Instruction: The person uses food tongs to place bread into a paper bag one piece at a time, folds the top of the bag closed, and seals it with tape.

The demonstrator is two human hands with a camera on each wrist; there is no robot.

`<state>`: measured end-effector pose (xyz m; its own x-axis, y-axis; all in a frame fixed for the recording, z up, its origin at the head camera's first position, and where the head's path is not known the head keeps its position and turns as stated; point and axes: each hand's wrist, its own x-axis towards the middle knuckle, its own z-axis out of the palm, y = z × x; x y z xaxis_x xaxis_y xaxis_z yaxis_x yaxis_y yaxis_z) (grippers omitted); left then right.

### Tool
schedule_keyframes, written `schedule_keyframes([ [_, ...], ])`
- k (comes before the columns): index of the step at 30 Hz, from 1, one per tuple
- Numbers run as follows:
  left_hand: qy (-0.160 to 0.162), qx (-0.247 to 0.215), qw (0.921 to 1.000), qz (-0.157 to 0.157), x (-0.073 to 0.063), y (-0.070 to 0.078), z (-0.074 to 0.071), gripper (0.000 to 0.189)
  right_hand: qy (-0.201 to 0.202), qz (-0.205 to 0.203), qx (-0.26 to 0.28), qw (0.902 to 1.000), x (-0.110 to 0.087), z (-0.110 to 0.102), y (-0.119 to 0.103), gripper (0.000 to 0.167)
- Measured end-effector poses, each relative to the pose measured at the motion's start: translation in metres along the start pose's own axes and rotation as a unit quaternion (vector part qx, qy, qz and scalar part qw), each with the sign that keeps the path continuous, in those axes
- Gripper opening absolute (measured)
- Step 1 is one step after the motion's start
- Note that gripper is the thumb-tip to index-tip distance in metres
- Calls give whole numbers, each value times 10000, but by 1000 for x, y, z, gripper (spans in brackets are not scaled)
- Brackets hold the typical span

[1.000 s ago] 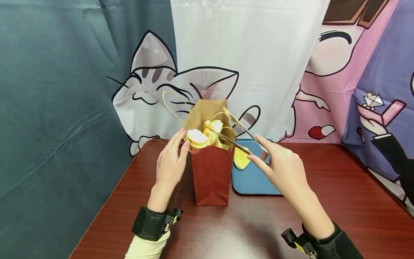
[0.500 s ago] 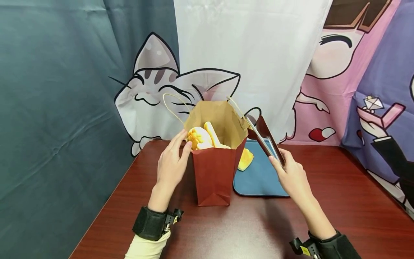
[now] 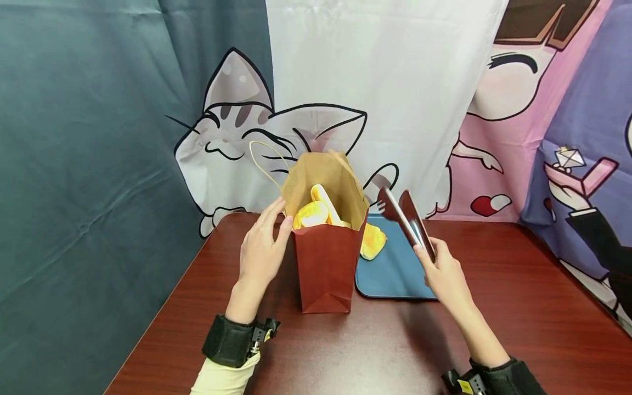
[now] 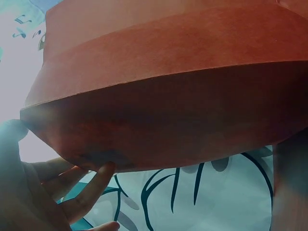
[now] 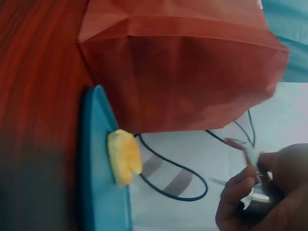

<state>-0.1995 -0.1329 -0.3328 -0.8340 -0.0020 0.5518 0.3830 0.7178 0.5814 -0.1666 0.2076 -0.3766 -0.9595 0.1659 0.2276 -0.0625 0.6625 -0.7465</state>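
Note:
A red paper bag (image 3: 326, 269) with a tan inside stands upright on the table. Several bread pieces (image 3: 323, 208) show in its mouth. My left hand (image 3: 261, 255) rests against the bag's upper left side, its fingers extended; the left wrist view shows thumb and fingertips touching the paper. My right hand (image 3: 446, 274) grips brown-tipped metal tongs (image 3: 407, 222), their tips spread apart and nothing between them, right of the bag. Behind the bag's right side, one yellow bread piece (image 3: 372, 241) lies on a blue tray (image 3: 400, 280). The right wrist view also has this bread (image 5: 125, 156).
The dark red wooden table (image 3: 237, 351) reaches the printed curtain (image 3: 395, 71) at the back. A thin paper handle (image 3: 261, 159) rises at the bag's left rim. The bag hides part of the tray.
The tongs left the bag's mouth and moved right, now without bread. The bread they held lies in the bag. The bag's right rim, pushed outward midway, has sprung back; my left hand stayed.

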Motion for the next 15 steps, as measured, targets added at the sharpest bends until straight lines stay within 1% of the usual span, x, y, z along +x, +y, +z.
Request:
schedule_keyframes([
  [3,-22,-1,10000,0,0,0,1,52,-364,42,-691,9969,-1,7,8,67],
  [6,-6,-5,10000,8,0,-1,1,51,-574,-23,-1238,9906,-4,15,13,67],
  [10,13,1,10000,10,-1,-1,1,51,-716,-122,-1791,9811,-7,24,15,66],
  [15,14,4,10000,-2,-1,-2,0,51,-713,-226,-2205,9725,-10,34,17,62],
])
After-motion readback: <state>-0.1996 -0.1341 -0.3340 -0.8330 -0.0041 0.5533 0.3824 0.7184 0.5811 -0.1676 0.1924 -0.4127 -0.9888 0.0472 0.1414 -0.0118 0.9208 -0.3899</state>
